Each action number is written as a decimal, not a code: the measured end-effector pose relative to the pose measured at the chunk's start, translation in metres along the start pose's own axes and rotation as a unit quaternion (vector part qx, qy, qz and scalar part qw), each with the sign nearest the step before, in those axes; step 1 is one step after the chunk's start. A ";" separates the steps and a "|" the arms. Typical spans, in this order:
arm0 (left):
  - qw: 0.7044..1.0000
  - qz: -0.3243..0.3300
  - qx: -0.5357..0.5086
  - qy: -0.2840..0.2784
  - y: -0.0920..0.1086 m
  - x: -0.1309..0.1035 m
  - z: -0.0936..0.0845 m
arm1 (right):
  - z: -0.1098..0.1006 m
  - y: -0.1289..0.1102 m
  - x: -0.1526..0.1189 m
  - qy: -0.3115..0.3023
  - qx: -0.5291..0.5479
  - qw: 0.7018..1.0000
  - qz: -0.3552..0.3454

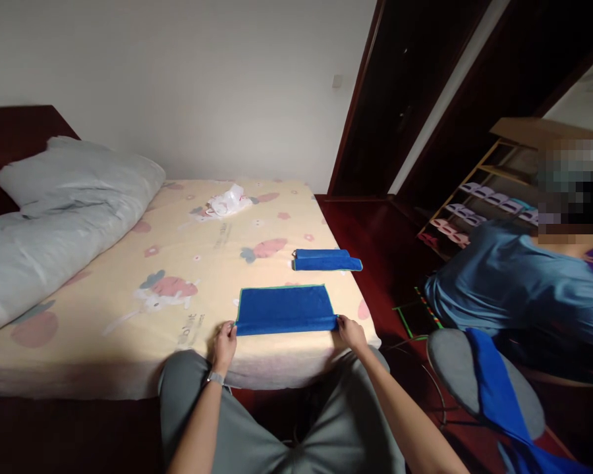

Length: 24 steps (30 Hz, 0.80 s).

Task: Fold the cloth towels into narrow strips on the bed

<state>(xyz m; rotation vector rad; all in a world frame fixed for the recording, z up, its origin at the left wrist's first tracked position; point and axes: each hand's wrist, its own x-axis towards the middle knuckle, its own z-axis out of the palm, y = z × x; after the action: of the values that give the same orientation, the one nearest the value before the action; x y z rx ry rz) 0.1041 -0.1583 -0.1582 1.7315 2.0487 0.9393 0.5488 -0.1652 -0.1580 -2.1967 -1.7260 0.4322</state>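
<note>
A blue towel (pixel 284 306) with green edging lies on the bed in front of me, its near edge folded over into a strip. My left hand (pixel 224 342) pinches the near left corner, and a metal-banded watch sits on that wrist. At the near right corner, my right hand (pixel 352 332) is closed on the same towel. Just beyond it, close to the bed's right edge, rests a second blue towel (pixel 326 260), folded into a narrow strip.
The bed (pixel 128 316) has a cream sheet with a carrot print. On it lie a grey quilt (pixel 79 191) and a white plastic bag (pixel 227 201). To the right, a person in a blue shirt (pixel 489 276) sits near a grey stool (pixel 452 368) with blue cloth over it, before a shoe rack (pixel 504 171).
</note>
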 end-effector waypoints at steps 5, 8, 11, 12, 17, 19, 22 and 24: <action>0.993 0.101 0.059 0.018 0.008 -0.003 -0.002 | 0.002 -0.010 -0.015 0.055 -0.055 0.997 -0.016; 0.974 0.193 0.114 0.032 0.023 -0.009 -0.003 | 0.004 -0.014 -0.020 0.074 -0.032 0.997 -0.003; 0.939 0.311 0.147 -0.022 0.038 -0.019 0.002 | 0.003 -0.015 -0.021 0.073 -0.004 0.997 0.002; 0.924 0.344 0.157 -0.048 0.042 -0.021 0.005 | 0.003 -0.016 -0.021 0.073 0.002 0.997 0.000; 0.906 0.358 0.200 -0.108 0.036 -0.026 0.018 | 0.001 -0.016 -0.021 0.072 -0.006 0.997 -0.016; 0.912 0.336 0.208 -0.113 0.029 -0.025 0.021 | 0.000 -0.016 -0.021 0.070 -0.025 0.997 -0.016; 0.913 0.324 0.216 -0.121 0.022 -0.024 0.022 | 0.000 -0.018 -0.022 0.080 -0.059 0.995 -0.004; 0.914 0.321 0.219 -0.119 0.021 -0.025 0.021 | 0.000 -0.023 -0.025 0.112 -0.077 0.991 -0.001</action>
<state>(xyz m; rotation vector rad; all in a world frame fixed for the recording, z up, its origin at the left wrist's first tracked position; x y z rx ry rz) 0.1389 -0.1750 -0.1646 2.7003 1.6224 0.3760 0.5230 -0.1839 -0.1474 -2.2490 -1.6880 0.0479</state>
